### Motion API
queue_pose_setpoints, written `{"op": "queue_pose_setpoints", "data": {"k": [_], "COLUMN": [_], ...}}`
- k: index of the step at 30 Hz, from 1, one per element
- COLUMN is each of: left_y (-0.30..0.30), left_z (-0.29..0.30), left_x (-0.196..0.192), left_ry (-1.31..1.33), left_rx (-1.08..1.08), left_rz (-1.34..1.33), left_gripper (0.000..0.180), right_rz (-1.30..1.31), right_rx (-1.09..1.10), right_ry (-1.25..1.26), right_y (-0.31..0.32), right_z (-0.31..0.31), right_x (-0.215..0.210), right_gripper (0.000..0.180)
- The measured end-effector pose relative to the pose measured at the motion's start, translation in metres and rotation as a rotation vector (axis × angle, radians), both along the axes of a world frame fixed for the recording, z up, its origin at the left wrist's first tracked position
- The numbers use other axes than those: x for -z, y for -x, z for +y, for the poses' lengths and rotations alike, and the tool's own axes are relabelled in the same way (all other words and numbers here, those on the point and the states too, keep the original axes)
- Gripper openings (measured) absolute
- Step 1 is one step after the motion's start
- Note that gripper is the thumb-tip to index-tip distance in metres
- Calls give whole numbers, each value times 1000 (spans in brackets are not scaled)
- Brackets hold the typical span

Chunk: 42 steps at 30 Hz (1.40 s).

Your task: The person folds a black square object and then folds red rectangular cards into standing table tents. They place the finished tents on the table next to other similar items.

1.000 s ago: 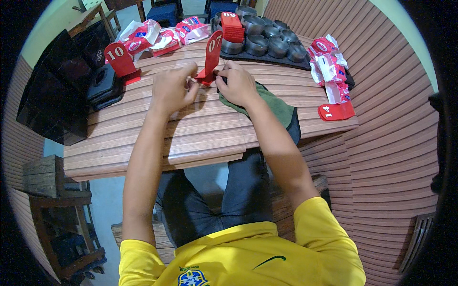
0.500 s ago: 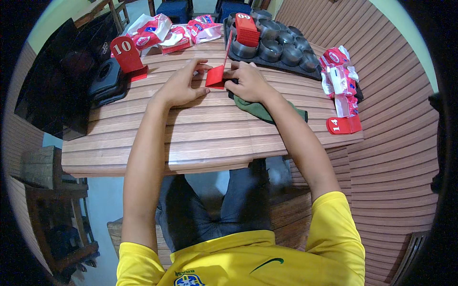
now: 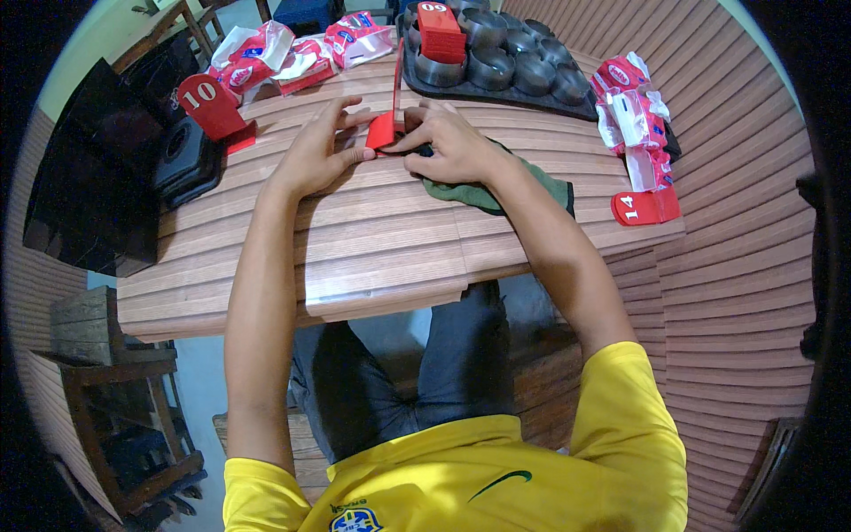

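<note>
Between my hands, a red table number stand rests on the table; its upright plate is seen nearly edge-on. My left hand has its thumb and finger on the left edges of the stand's foot. My right hand is bent round the right side of the stand, with fingers behind the upright plate. A green cloth with a dark border lies partly under my right hand and wrist. A small dark patch shows under the right fingers, too covered to make out.
Dark round cups fill a black tray at the back, with a stack of red number stands on them. Another red stand is left; one lies flat right. Tissue packs line the back; more sit right. Black boxes stand left.
The view has shifted slightly. My left thumb and finger have closed in on the stand's foot. My right fingers have shifted along its right side.
</note>
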<state>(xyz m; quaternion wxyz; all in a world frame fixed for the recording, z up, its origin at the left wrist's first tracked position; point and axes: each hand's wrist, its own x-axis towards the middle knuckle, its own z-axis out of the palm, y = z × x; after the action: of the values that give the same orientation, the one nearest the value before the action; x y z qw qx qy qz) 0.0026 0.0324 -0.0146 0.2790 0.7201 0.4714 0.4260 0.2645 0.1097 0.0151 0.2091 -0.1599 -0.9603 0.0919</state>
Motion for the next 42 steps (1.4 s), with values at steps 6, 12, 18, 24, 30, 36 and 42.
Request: {"op": "queue_pose_setpoints", "data": {"k": [6,12,18,24,30,36,42], "left_y": [5,8,13,16,13,15,15], "left_z": [7,7,22,19,19,20,17], "left_x": [3,2,21,21,22,18,13], "left_ry": [124,80,26,-14,16,54,87], "left_rx": [-23,-18,72,19,-3,21,16], "left_rz": [110,184,-14,106,45,90,134], "left_gripper": [71,67,69,67,68,67,66], "right_rz": [-84,-45,-280,-70,-293,-94,-138], "right_rx": [290,127,332,75,326,162,277], "right_ry": [-313,-353,-379,-288,-277,-184,-154], "right_y": [7,6,12,13,17,10,13], "right_z": [-7,-22,-24,-32,-16,-28,-18], "right_x": [-4,-3,-11,-5,-11,-5,-2], "right_gripper": [34,34,31,36,37,40,40]}}
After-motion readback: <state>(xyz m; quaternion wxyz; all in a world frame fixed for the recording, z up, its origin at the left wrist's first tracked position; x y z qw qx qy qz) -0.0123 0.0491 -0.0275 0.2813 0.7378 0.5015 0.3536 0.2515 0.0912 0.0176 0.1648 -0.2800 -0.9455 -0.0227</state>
